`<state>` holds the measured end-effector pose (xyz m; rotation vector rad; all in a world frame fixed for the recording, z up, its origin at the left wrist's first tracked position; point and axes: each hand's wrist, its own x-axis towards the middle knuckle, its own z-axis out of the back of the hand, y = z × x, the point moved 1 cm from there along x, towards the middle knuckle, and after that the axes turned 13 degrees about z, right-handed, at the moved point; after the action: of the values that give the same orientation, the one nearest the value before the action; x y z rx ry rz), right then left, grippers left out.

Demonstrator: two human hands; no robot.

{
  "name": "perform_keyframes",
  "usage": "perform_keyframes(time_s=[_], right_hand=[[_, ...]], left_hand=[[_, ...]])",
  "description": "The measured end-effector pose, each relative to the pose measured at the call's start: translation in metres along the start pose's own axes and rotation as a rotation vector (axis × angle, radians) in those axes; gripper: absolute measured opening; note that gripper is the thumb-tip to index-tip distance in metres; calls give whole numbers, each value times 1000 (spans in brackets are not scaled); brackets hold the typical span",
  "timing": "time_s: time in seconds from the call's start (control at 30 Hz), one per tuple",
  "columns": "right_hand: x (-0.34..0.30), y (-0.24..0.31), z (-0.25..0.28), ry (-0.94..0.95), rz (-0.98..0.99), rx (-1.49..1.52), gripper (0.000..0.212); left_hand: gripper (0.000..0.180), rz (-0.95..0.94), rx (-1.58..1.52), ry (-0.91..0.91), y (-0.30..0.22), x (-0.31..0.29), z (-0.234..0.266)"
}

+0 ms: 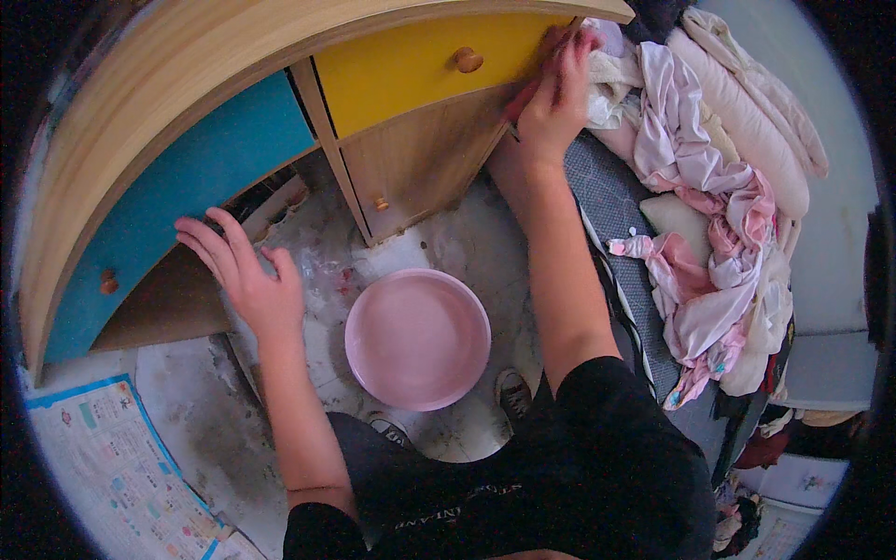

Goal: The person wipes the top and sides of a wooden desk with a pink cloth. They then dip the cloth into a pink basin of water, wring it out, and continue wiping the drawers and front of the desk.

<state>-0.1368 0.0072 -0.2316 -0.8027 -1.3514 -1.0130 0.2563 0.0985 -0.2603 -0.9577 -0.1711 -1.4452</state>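
My left hand [245, 271] is open, its fingers spread in front of the teal drawer [201, 177], near that drawer's lower edge. It holds nothing. My right arm reaches forward to the right end of the wooden cabinet, and my right hand [553, 117] is beside the yellow drawer [401, 70]. Motion smears its fingers. A dark red patch [523, 101] shows between that hand and the cabinet edge; whether it is a cloth I cannot make out. On the floor between my arms stands a round pink basin [418, 341].
A wooden cabinet door [420, 159] with a small knob is below the yellow drawer. Crumpled pink and white bedding [714, 243] lies on a grey surface [611, 201] at the right. A printed sheet with a blue border [121, 467] lies at the lower left.
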Motion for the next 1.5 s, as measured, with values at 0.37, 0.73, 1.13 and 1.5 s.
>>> perform_keyframes(time_s=[0.37,0.73,1.13,1.5], right_hand=[[31,22,2,46,-35,45,43],[-36,22,16,184,-64,-19,43],[-47,27,11,229,100,-15,47],[-34,44,-6,169,155,-62,51]], left_hand=[[81,-28,28,-22,7,0,2],[82,-35,48,-39,7,0,-1],[77,-42,32,-44,-1,1,-4],[78,-30,48,-57,1,2,-7]])
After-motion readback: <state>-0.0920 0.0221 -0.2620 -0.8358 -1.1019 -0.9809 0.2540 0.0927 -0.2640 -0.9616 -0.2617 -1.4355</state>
